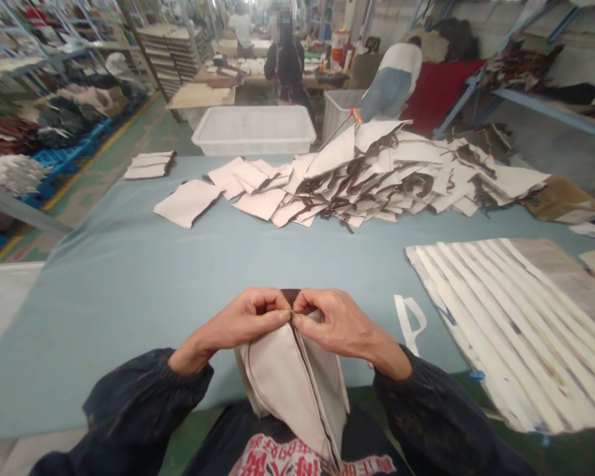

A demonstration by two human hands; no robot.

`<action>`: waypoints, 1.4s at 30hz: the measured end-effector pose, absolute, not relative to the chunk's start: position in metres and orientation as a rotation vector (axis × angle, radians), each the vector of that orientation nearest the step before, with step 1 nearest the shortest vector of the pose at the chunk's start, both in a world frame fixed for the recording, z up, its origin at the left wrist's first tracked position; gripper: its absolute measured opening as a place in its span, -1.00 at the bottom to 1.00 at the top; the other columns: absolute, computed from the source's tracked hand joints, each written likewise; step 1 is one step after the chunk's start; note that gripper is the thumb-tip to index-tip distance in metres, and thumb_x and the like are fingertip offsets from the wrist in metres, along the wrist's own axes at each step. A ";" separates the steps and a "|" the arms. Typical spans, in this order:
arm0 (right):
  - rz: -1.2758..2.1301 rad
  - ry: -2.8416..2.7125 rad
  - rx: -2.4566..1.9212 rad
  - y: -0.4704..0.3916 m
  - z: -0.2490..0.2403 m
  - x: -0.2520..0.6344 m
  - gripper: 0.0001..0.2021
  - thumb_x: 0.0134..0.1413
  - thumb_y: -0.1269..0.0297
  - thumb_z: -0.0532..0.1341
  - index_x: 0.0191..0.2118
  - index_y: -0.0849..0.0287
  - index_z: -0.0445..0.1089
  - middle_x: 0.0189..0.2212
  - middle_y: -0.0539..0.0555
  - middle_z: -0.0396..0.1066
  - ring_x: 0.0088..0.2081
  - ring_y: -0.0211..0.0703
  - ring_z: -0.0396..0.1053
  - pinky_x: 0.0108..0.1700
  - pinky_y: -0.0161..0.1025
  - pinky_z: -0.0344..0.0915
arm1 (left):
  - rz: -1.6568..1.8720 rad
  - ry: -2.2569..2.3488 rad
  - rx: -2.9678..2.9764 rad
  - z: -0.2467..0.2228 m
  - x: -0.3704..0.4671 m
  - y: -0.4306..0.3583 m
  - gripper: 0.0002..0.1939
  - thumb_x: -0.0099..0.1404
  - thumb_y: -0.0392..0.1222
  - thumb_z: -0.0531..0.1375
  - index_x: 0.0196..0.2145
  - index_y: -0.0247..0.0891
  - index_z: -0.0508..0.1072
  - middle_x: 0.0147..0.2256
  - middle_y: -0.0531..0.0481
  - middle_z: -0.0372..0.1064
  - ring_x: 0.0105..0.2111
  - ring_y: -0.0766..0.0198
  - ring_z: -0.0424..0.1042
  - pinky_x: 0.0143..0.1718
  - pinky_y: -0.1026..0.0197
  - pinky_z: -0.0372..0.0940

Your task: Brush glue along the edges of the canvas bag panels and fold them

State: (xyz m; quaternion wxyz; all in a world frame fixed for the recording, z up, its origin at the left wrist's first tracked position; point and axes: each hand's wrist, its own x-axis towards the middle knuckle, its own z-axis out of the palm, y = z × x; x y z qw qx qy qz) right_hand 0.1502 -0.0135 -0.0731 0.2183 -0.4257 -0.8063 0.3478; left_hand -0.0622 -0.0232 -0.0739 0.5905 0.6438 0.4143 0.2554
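Observation:
A beige fabric piece with a dark seam or zipper line (277, 370) hangs off the near table edge against my apron. Its top end is pinched by my left hand (250, 317) and my right hand (334, 324), whose thumbs and fingertips meet at the dark line. Something small at the fingertips is too tiny to name. A brown part of the fabric shows behind the fingers. Both hands are closed, side by side, just above the table's front edge.
The blue-covered table (178, 284) bears a heap of beige pieces with brown edging (377, 172) and a small stack (150, 165). At right lie cream strips (506, 317) and a white strip loop (409, 320). Beyond stand a white bin (255, 129) and a person (285, 63).

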 end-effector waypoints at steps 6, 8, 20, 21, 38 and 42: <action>0.940 -2.280 -1.206 -0.018 -0.069 0.146 -0.97 0.02 0.37 0.27 -0.40 0.16 0.47 -0.52 -0.08 0.41 -0.47 -0.28 0.25 -0.34 -0.29 0.04 | 0.609 0.990 1.594 -0.071 -0.063 -0.028 -0.70 0.33 -0.02 0.22 -0.41 -0.32 0.41 -0.51 0.14 0.21 -0.51 0.42 0.11 -0.51 0.35 0.07; 0.959 -2.274 -1.222 -0.018 -0.070 0.145 -0.94 0.05 0.36 0.26 -0.41 0.16 0.48 -0.53 -0.07 0.41 -0.47 -0.27 0.26 -0.34 -0.29 0.05 | 0.594 1.009 1.682 -0.069 -0.066 -0.028 -0.74 0.35 -0.07 0.20 -0.39 -0.32 0.43 -0.51 0.14 0.21 -0.51 0.42 0.11 -0.51 0.35 0.07; 0.965 -2.252 -1.173 -0.022 -0.072 0.135 -0.87 0.04 0.43 0.19 -0.35 0.15 0.49 -0.40 0.00 0.56 -0.36 -0.17 0.43 -0.29 -0.28 0.13 | 0.419 0.842 2.317 -0.043 -0.067 -0.019 -0.87 0.25 -0.42 0.10 -0.37 -0.22 0.29 -0.54 0.21 0.18 -0.57 0.44 0.12 -0.51 0.33 0.01; 0.959 -2.241 -1.169 -0.022 -0.073 0.135 -0.86 0.02 0.44 0.18 -0.35 0.15 0.49 -0.39 0.01 0.56 -0.36 -0.17 0.43 -0.29 -0.28 0.14 | 0.450 0.841 2.373 -0.046 -0.067 -0.020 -0.87 0.26 -0.42 0.08 -0.37 -0.21 0.27 -0.53 0.19 0.21 -0.57 0.42 0.14 -0.51 0.32 0.02; 1.460 -1.834 -0.937 -0.006 -0.105 0.147 -0.93 -0.06 0.31 0.18 -0.42 0.17 0.37 -0.48 -0.07 0.36 -0.40 -0.25 0.25 -0.30 -0.32 0.20 | 0.773 0.776 2.915 -0.087 -0.063 -0.023 -0.79 0.46 -0.42 -0.02 -0.30 -0.20 0.27 -0.49 0.10 0.36 -0.54 0.36 0.34 -0.52 0.30 0.16; 1.716 -1.691 -0.925 -0.004 -0.108 0.152 -0.85 -0.08 0.20 0.18 -0.43 0.17 0.34 -0.53 -0.10 0.24 -0.48 -0.30 0.12 -0.41 -0.33 0.09 | 0.600 0.831 3.021 -0.087 -0.062 -0.025 -0.75 0.48 -0.42 -0.05 -0.32 -0.21 0.28 -0.47 0.06 0.35 -0.53 0.33 0.33 -0.53 0.28 0.19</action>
